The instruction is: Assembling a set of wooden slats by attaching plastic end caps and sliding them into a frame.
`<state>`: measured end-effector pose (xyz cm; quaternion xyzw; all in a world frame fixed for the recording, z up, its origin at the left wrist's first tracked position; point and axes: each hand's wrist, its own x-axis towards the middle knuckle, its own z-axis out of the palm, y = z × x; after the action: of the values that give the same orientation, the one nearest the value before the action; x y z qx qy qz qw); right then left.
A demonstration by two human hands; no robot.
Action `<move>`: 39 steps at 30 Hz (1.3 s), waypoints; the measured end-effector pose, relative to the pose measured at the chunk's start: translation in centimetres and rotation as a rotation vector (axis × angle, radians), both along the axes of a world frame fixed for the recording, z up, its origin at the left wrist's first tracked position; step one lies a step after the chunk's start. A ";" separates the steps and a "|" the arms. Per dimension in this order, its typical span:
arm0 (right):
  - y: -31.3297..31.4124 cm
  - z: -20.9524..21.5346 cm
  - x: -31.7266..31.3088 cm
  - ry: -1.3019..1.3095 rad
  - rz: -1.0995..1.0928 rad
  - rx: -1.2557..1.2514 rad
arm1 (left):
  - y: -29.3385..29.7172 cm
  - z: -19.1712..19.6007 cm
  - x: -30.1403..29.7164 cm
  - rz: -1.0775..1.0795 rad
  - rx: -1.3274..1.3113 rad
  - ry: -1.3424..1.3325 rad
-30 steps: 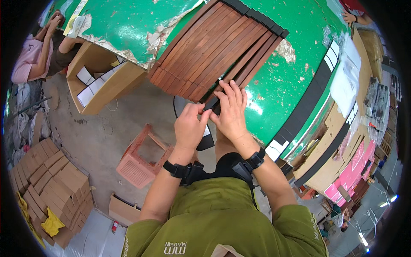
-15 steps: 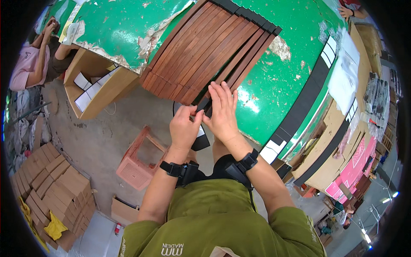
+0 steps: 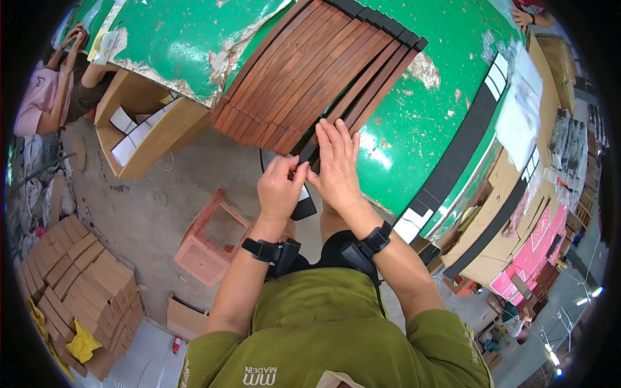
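Note:
A row of reddish-brown wooden slats point(image 3: 304, 71) lies side by side on the green table point(image 3: 174, 39), with black pieces point(image 3: 381, 24) at their far ends. At the slats' near end, my left hand point(image 3: 279, 189) is closed, thumb and finger pinched by a small black piece point(image 3: 308, 154); the fingertips partly hide it. My right hand point(image 3: 337, 169) lies with fingers stretched out over the near ends of the rightmost slats, its thumb close to the left fingertips. Narrow gaps show between the slats on the right.
Black strips with white patches point(image 3: 453, 145) lie along the table's right side beside clear plastic point(image 3: 521, 110). A cardboard box point(image 3: 132, 161) stands at the left, a pink stool point(image 3: 207, 249) below it. Stacked cartons point(image 3: 84, 284) fill the lower left. Another person point(image 3: 48, 97) is at the far left.
Both hands stay at the slats' near end, with only a slight shift of the fingers. More of the black piece shows between them.

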<state>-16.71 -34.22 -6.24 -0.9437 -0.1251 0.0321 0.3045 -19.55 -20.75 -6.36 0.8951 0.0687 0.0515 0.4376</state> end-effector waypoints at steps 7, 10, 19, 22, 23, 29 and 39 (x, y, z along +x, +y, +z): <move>-0.1 -0.2 0.0 -0.014 0.004 0.013 | 0.2 -0.2 0.1 -0.023 0.003 -0.025; 0.1 0.1 0.1 -0.019 0.007 -0.013 | 0.4 -0.5 -0.1 -0.035 0.008 -0.023; 0.4 0.3 0.0 -0.055 0.053 -0.162 | 0.6 -0.2 -0.3 -0.007 0.005 0.018; 0.0 0.4 -0.1 -0.041 0.045 -0.173 | 0.8 0.4 -0.3 0.013 0.002 0.073; 0.0 0.4 -0.1 -0.063 0.041 -0.187 | 1.0 0.5 -0.3 -0.027 0.043 0.046; 0.3 0.4 0.1 -0.117 0.033 -0.169 | 1.3 0.8 0.0 -0.112 0.162 0.011; -0.8 2.9 0.3 0.021 0.092 -0.146 | 2.5 1.2 -0.2 -0.223 0.181 0.136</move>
<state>-16.39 -35.06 -3.38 -0.9563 -0.1624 0.0648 0.2342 -19.71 -18.27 -5.19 0.9344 -0.0065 -0.0523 0.3523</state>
